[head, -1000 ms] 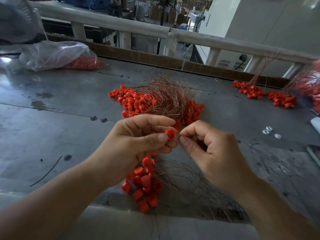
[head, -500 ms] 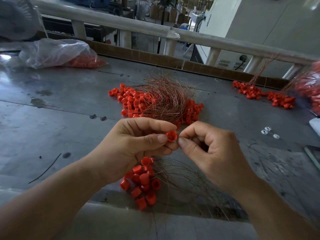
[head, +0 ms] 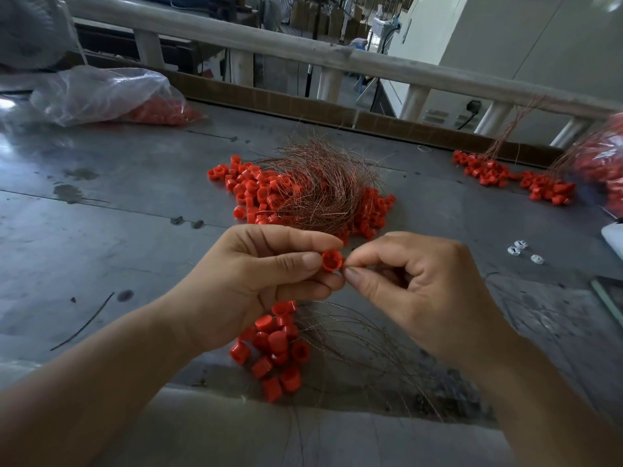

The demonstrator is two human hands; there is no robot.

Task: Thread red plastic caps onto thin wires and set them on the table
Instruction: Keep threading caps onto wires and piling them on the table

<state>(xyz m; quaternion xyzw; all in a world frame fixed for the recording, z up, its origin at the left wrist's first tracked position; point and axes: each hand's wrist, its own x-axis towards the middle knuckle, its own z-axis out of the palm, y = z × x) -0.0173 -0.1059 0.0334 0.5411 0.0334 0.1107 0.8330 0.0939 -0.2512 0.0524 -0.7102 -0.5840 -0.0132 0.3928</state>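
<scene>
A light, stiff cap [head: 332,260] is pinched by its sides in the left hand [head: 256,281], while the right hand [head: 421,284] is closed on something (presumably fine, springy wire, unseen).

Grey metal tabletop [head: 101,237], scuffed and stained, with dark spots and a seam running left to right. Strip of brown cardboard [head: 269,102] standing along the far edge. Behind it, a pale railing [head: 303,52] on short round posts, crossing the whole width and sloping down toward the right. Far right, a plain whitish wall [head: 539,45] with a plugged-in wall socket [head: 474,105] low down. Far middle, dim workshop floor with stacked cardboard boxes [head: 323,18], blurred. Far left, part of a fan guard [head: 30,28]. Soft daylight from beyond the railing, glare at the tabletop's left edge.
</scene>
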